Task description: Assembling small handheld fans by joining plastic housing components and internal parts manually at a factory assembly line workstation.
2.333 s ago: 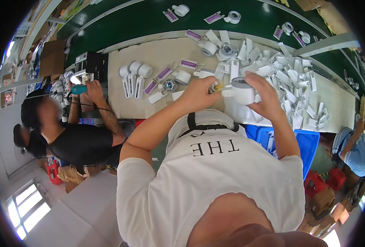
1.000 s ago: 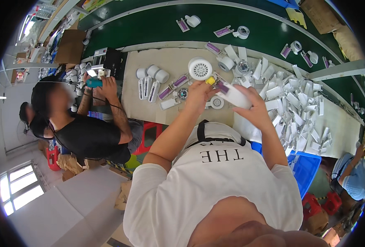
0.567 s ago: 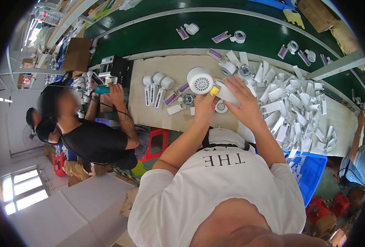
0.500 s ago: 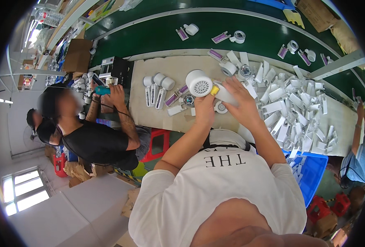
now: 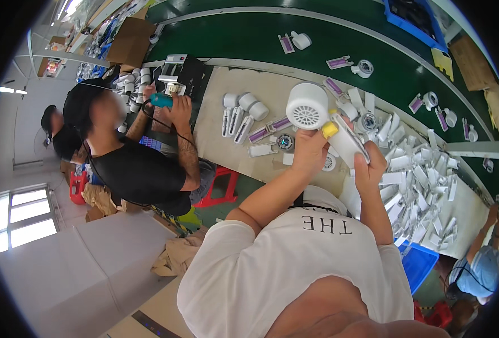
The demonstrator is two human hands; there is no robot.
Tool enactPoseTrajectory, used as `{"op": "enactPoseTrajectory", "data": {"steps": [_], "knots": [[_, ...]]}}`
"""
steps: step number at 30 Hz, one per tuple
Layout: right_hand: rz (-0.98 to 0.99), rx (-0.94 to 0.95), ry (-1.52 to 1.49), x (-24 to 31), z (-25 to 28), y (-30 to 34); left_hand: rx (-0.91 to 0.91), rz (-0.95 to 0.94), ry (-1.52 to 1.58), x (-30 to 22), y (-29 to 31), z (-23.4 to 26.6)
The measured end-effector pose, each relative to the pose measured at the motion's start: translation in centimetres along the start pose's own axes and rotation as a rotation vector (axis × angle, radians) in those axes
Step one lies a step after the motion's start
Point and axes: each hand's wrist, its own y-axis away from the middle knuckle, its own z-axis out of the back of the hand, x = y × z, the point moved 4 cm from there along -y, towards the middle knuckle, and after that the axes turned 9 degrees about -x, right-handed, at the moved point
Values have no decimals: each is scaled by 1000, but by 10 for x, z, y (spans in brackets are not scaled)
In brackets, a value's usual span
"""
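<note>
A white handheld fan [image 5: 308,105] with a round grille on its head is held above the table in front of me. My left hand [image 5: 310,151] is closed around its neck, beside a yellow piece [image 5: 330,131] at the joint. My right hand [image 5: 371,165] grips the lower part of the white handle [image 5: 346,142], thumb on the near side and fingers behind. Below my left hand lies a loose round grille [image 5: 329,163]. To its left are a round part with a dark centre [image 5: 285,142], a white shell piece [image 5: 262,150] and a purple-and-white handle [image 5: 269,129].
A large pile of white handle shells [image 5: 415,174] covers the table's right side. Several fan units [image 5: 244,107] stand at the left. Other units sit on the green conveyor [image 5: 232,45]. A co-worker at left holds a teal tool [image 5: 160,99]. A blue bin [image 5: 418,262] stands below the table.
My right hand has gone from lying spread over the handle to gripping its lower part, and the handle has tilted. The whole view has swung, so the table appears turned and shifted right.
</note>
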Motion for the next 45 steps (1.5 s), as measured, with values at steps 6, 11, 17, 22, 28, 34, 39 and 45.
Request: {"op": "enactPoseTrajectory", "data": {"steps": [6,11,17,22,28,34,39,45], "knots": [[-373,656,-81,-82,-82,24,-63,-75,-576,-16,-60,88],[-205,626,271,-161,-159,-57,-529,-521,-1810,-154,-115,191],[-131,289,727,-249,-290,-165,-679,-207,-2038,-156,-139,349],[-379,474,652,-280,-301,-193,-552,-196,-2408,-159,-126,314],[-424,764,-174,-154,-216,-166,-280,-255,-831,-134,-158,217],[-599,862,-498,-68,-114,-111,214,404,-285,-16,-143,140],[-575,683,-411,-47,-45,-70,285,518,142,20,-46,63],[116,548,380,-4,10,-39,131,289,-75,21,-23,62]]}}
